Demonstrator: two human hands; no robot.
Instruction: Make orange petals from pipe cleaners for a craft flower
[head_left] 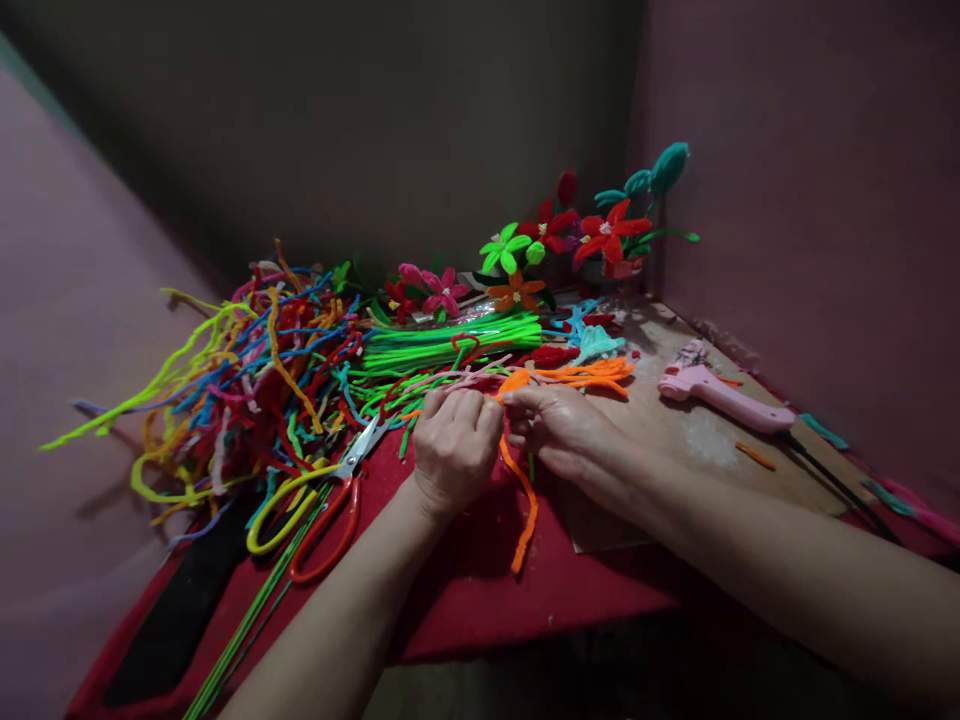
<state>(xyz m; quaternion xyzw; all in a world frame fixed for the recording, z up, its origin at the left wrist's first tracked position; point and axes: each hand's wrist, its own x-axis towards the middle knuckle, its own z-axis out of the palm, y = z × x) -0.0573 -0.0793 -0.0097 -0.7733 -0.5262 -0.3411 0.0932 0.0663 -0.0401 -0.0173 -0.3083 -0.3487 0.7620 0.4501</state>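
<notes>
An orange pipe cleaner (529, 510) hangs between my hands, its loose end dangling in front of the red cloth. My left hand (459, 440) is closed in a fist, its knuckles toward the camera, with the orange strand passing at its fingertips. Close beside it on the right, my right hand (551, 425) pinches the same piece with thumb and fingers. A flattened orange loop (514, 383) shows just above the fingertips. Behind the right hand lies a bunch of orange pipe cleaners (600, 376).
Red-handled scissors (326, 530) and a yellow-handled pair (289, 505) lie left of my hands, near a tangled multicoloured pile (255, 390). Green pipe cleaners (450, 345) and fuzzy flowers (611, 232) stand behind. A pink glue gun (724, 398) rests on a board (799, 470) at right.
</notes>
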